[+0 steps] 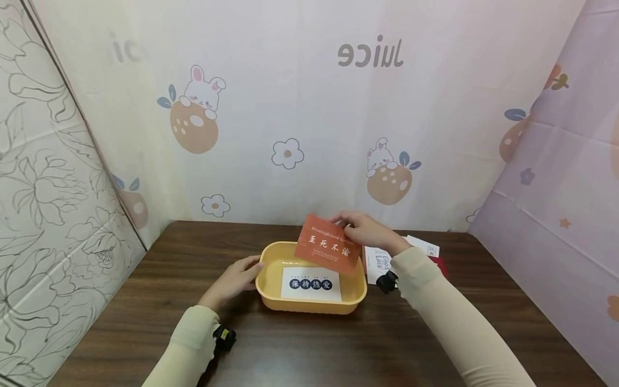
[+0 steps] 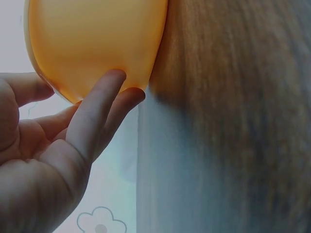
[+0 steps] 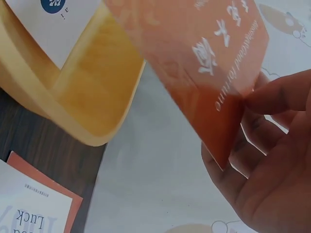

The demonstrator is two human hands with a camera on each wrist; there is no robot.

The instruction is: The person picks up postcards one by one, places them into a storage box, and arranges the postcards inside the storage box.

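- Orange card (image 1: 321, 244): held aslant above the far right part of the yellow tray (image 1: 309, 306); whether its lower edge touches the tray cannot be told.
- Right hand (image 1: 365, 230): the fingers pinch this card near one corner only; a loosened pinch could let it swivel or drop across the rim.
- Left hand (image 1: 237, 277): the fingers grip the tray's left end wall; uneven pressure there might tip the tray or slide it along the tabletop (image 1: 300, 349).
- White card (image 1: 311, 285): lies inside the tray, printed face up; the orange card, if lowered askew, could catch on its edge or land crookedly over it.
- Loose cards to the right: a "Good Luck" card (image 1: 376, 263), another white card (image 1: 425, 245) and a red card (image 1: 440, 264), partly hidden by the right sleeve (image 1: 445, 295), which might brush them.
- Patterned curtain (image 1: 290, 107): hangs behind the tabletop, limiting reach beyond the tray.
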